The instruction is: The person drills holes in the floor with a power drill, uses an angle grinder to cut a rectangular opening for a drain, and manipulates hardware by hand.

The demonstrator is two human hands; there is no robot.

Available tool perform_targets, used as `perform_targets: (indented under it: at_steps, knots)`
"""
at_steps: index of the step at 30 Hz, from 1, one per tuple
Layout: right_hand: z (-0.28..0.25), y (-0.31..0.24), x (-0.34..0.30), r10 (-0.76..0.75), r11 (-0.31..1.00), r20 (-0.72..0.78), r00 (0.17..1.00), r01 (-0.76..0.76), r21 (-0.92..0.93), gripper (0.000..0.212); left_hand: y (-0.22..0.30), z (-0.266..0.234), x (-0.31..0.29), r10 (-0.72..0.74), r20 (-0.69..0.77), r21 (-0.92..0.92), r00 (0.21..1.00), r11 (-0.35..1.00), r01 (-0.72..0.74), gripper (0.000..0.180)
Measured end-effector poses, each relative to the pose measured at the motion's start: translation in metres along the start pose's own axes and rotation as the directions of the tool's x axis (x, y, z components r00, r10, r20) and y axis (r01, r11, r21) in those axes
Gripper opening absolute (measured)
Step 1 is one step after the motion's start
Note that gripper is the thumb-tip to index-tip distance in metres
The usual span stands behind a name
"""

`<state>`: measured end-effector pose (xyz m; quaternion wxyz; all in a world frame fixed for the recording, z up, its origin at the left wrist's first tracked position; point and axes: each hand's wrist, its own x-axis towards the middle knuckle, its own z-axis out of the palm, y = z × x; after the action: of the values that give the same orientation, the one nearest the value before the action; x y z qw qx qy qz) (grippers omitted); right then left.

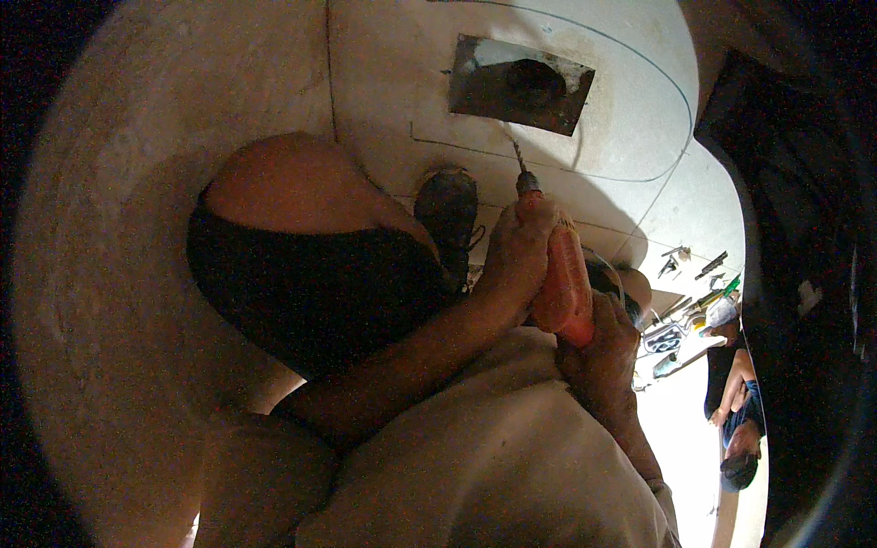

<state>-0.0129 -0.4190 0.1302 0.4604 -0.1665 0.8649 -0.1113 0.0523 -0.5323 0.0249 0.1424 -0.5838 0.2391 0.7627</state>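
Observation:
An orange-red power drill [568, 274] lies across both of my hands, its spiral bit [521, 157] pointing away from me. My left hand [523, 245] is wrapped round the front of the body, just behind the grey chuck [528, 184]. At the rear end, my right hand [601, 342] is closed on the drill; its trigger is hidden. Beyond the bit, a rectangular cutout [475, 89] in the pale tiled surface exposes a dark round hole [534, 84]. The bit's tip is near the cutout's close edge; whether it touches the tile I cannot tell.
Dark curved and straight lines mark the tile [639, 119] around the cutout. My dark shoe [446, 215] stands left of the drill. Several tools [699, 297] lie to the right, with another person [738, 416] sitting past them. A brownish wall [119, 274] rises at left.

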Motion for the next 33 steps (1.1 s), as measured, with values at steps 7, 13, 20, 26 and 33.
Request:
perform_targets:
  at_steps: [7,13,20,26,33]
  knots:
    - [0.001,0.003,0.002,-0.036,0.999,-0.033,0.999,0.037,0.032,0.029,-0.003,0.001,0.005,0.003,0.008,-0.022,1.000,1.000,-0.003,0.045]
    - [-0.003,0.001,0.004,-0.018,0.997,-0.010,1.000,0.019,0.069,0.027,0.012,-0.003,-0.003,0.000,0.124,0.051,0.992,0.999,-0.006,0.045]
    - [-0.002,0.001,0.005,0.102,0.995,0.060,0.993,-0.103,0.019,0.025,0.013,0.012,-0.009,0.000,-0.075,0.003,0.997,1.000,0.000,0.034]
    - [0.000,0.002,0.007,0.188,0.981,0.100,0.977,-0.192,0.025,0.028,0.004,0.008,0.008,-0.133,-0.033,-0.121,0.991,0.984,0.129,0.030]
    - [-0.007,-0.006,0.011,0.226,0.974,0.165,0.960,-0.217,-0.069,0.031,0.003,0.003,0.014,-0.180,0.023,-0.152,0.983,0.971,0.182,0.024]
